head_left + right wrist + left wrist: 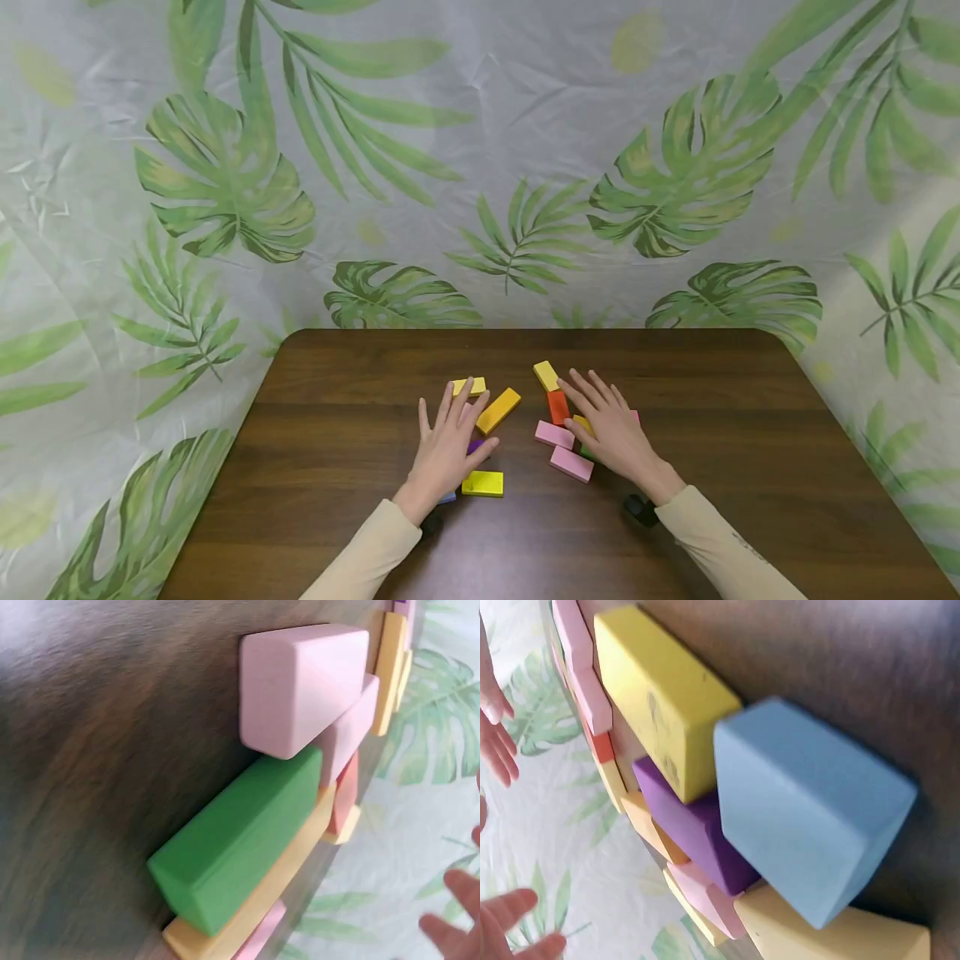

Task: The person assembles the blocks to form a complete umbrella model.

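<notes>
Presently I log both hands spread flat, gripping nothing: left hand (447,450) over the purple block (475,447), right hand (611,429) at three o'clock over the green block (240,838).

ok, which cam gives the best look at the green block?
Right wrist: the green block fills the frame, lying flat between a pink block and a yellow one. Head view shows a sliver under the right hand. Left wrist shows none.

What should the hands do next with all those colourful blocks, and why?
Probably sweep both hands inward. The left hand and right hand lie flat with straight fingers over two separate bunches of blocks, gripping none, and bare table shows between them. Nudging the orange block and pink block together would likely join the bunches.
</notes>
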